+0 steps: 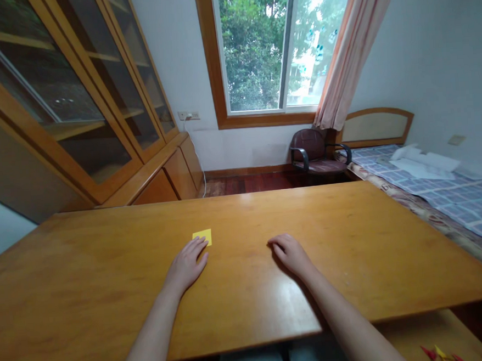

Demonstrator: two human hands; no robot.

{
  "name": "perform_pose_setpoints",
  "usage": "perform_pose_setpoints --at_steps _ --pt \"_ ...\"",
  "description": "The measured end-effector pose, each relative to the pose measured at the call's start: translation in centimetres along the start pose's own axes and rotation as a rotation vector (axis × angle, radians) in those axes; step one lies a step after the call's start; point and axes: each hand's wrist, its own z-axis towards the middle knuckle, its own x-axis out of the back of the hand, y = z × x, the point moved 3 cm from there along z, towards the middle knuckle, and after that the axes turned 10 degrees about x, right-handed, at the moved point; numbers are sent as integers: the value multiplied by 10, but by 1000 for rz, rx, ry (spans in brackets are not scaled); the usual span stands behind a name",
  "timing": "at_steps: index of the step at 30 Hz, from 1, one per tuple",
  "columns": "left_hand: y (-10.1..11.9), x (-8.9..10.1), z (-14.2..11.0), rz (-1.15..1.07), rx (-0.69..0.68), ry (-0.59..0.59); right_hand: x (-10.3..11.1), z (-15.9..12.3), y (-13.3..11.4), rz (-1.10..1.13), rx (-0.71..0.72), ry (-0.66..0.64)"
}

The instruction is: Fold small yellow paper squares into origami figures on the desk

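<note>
A small square of yellow paper (206, 234) lies flat on the wooden table (240, 290). My left hand (186, 266) rests on the tabletop with its fingers stretched out. Its fingertips cover the near left part of the paper, and the thumb is held apart to the right. To the right of the paper, some way off, my right hand (290, 252) lies on its side on the table. Its fingers are curled in with the thumb, and nothing shows in them.
A glass-fronted cabinet (109, 129) stands at the left beyond the table. Behind are a brown armchair (315, 150) and a bed (443, 188) on the right. Red and yellow folded pieces (438, 353) lie on a lower wooden surface (433, 332) at bottom right.
</note>
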Motion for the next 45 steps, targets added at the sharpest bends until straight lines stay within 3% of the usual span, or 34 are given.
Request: perform_pose_setpoints --at_steps 7,15,45 --pt "-1 -1 4 3 8 30 -2 1 1 -63 28 2" --pt "0 -3 5 18 11 60 -1 2 -12 -207 65 -119" --pt "-2 -2 2 -1 7 110 -3 0 -9 -204 3 -159"
